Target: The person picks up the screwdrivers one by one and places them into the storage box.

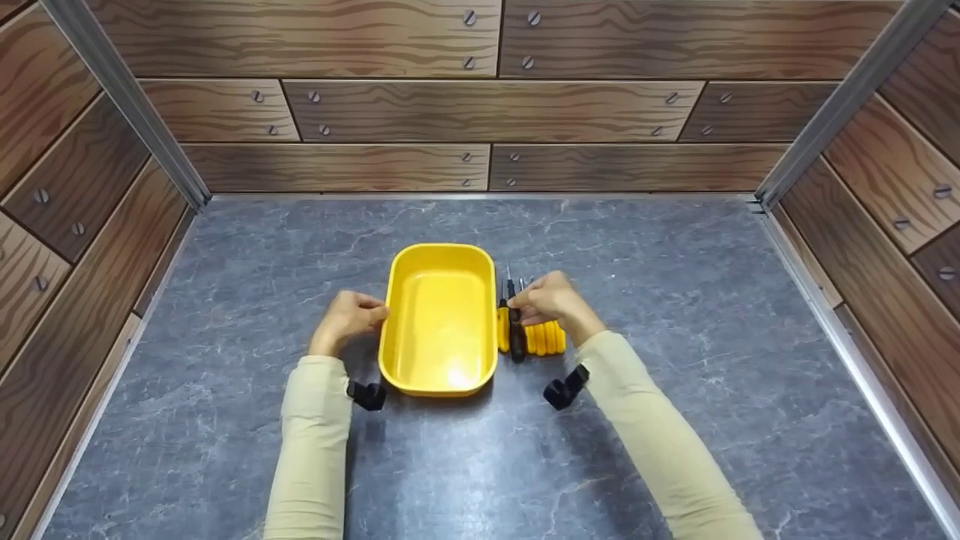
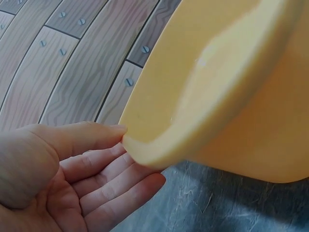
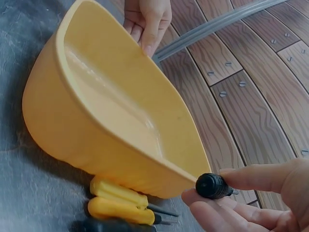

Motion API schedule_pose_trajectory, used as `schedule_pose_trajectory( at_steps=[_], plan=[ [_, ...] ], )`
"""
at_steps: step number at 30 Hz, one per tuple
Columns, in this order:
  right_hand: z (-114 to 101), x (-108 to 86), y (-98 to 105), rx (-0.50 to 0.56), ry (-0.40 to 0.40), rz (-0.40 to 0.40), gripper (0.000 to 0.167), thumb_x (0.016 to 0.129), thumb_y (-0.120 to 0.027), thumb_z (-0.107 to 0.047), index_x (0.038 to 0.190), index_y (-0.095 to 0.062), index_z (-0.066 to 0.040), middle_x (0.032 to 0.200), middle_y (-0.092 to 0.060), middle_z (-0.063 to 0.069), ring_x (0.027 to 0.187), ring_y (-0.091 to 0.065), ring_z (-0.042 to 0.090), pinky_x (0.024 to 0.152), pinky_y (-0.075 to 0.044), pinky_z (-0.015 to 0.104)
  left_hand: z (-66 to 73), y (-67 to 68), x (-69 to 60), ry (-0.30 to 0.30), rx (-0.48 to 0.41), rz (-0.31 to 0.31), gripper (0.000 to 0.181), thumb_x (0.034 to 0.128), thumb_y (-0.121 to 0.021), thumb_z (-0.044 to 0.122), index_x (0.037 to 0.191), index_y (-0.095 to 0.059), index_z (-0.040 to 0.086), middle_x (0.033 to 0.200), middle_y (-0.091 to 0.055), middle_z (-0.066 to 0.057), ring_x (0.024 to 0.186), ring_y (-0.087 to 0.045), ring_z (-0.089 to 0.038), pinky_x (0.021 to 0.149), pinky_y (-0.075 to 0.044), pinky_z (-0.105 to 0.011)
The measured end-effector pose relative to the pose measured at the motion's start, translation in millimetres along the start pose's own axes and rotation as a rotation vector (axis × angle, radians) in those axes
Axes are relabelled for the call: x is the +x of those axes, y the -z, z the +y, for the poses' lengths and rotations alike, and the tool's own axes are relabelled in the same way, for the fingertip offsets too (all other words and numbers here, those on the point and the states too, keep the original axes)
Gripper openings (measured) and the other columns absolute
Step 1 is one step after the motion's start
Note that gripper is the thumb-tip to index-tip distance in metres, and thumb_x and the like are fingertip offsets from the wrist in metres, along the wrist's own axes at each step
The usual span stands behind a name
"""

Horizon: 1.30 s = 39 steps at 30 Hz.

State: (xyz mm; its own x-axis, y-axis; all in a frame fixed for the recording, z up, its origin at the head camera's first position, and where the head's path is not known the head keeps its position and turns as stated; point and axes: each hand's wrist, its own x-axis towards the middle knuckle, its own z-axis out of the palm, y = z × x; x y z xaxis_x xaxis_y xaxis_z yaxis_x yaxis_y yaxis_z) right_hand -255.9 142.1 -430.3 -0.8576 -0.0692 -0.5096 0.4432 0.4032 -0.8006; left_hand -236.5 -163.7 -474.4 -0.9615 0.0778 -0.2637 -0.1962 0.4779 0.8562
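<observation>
A deep yellow plastic bin (image 1: 439,322) with rounded corners stands upright on the grey tabletop. My left hand (image 1: 349,321) pinches its left rim, thumb on the inner side and fingers beneath the edge, as the left wrist view shows. To the right of the bin, my right hand (image 1: 551,300) holds a small black-handled screwdriver (image 3: 212,186) between thumb and fingers, its handle end facing the wrist camera. Below that hand lie several yellow-handled screwdrivers (image 1: 546,339) side by side. Another black handle (image 3: 116,226) lies beside them, partly cut off in the right wrist view.
Wood-patterned panels (image 1: 487,109) enclose the back and both sides, with metal posts (image 1: 135,105) at the corners. Marbled grey tabletop (image 1: 675,300) extends around the bin. A black wrist camera (image 1: 566,386) hangs from each sleeve.
</observation>
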Motion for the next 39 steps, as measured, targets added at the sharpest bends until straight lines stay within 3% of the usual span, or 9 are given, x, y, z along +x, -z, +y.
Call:
schedule_pose_trajectory(
  at_steps=[8, 14, 22, 29, 35, 39],
  plan=[
    [-5.2, -1.8, -14.3, -0.011, 0.028, -0.003, 0.028, 0.083, -0.069, -0.002, 0.108, -0.067, 0.012, 0.059, -0.063, -0.001, 0.05, -0.063, 0.007, 0.068, -0.065, 0.028, 3.1, 1.1, -1.8, -0.002, 0.02, -0.021, 0.029, 0.0885, -0.062, 0.005, 0.109, -0.066, -0.015, 0.103, -0.069, -0.032, 0.066, -0.068, -0.011, 0.079, -0.065, -0.04],
    [-8.8, -1.8, -27.3, -0.027, 0.032, -0.016, 0.027, 0.083, -0.07, -0.002, 0.107, -0.068, 0.01, 0.067, -0.07, 0.007, 0.051, -0.064, 0.008, 0.078, -0.064, 0.035, 5.7, -0.3, -0.8, 0.072, -0.034, -0.047, 0.03, 0.0907, -0.062, 0.004, 0.113, -0.063, -0.016, 0.105, -0.068, -0.031, 0.064, -0.068, -0.009, 0.082, -0.064, -0.039],
    [-14.8, -3.5, -49.8, -0.022, 0.044, -0.031, 0.023, 0.083, -0.07, -0.002, 0.103, -0.07, 0.009, 0.081, -0.074, 0.016, 0.051, -0.063, 0.009, 0.058, -0.063, 0.023, 5.8, -1.8, 0.6, 0.127, -0.112, -0.059, 0.031, 0.0916, -0.062, 0.002, 0.116, -0.06, -0.016, 0.112, -0.066, -0.032, 0.067, -0.069, -0.011, 0.085, -0.063, -0.041],
    [-15.6, -3.2, -68.2, -0.04, 0.08, -0.044, 0.021, 0.081, -0.072, -0.002, 0.1, -0.071, 0.009, 0.094, -0.071, 0.028, 0.049, -0.063, 0.01, 0.058, -0.064, 0.026, 6.9, -4.0, 0.5, 0.143, -0.127, -0.041, 0.03, 0.0919, -0.061, 0.001, 0.116, -0.061, -0.016, 0.114, -0.065, -0.033, 0.065, -0.068, -0.011, 0.086, -0.063, -0.041],
    [-14.3, -1.5, -75.3, -0.041, 0.065, -0.036, 0.021, 0.082, -0.072, -0.002, 0.099, -0.072, 0.008, 0.095, -0.072, 0.027, 0.049, -0.063, 0.01, 0.057, -0.063, 0.025, 7.5, -4.9, 0.7, 0.145, -0.135, -0.044, 0.031, 0.092, -0.06, 0.001, 0.117, -0.06, -0.017, 0.115, -0.063, -0.034, 0.069, -0.07, -0.013, 0.087, -0.062, -0.042],
    [-15.2, 1.0, -80.0, -0.033, 0.065, -0.048, 0.02, 0.083, -0.071, -0.003, 0.099, -0.072, 0.009, 0.093, -0.073, 0.025, 0.049, -0.062, 0.01, 0.063, -0.065, 0.029, 6.9, -3.7, 0.7, 0.151, -0.129, -0.036, 0.03, 0.0918, -0.061, 0.002, 0.116, -0.061, -0.016, 0.113, -0.065, -0.033, 0.067, -0.069, -0.012, 0.088, -0.062, -0.043]
  ],
)
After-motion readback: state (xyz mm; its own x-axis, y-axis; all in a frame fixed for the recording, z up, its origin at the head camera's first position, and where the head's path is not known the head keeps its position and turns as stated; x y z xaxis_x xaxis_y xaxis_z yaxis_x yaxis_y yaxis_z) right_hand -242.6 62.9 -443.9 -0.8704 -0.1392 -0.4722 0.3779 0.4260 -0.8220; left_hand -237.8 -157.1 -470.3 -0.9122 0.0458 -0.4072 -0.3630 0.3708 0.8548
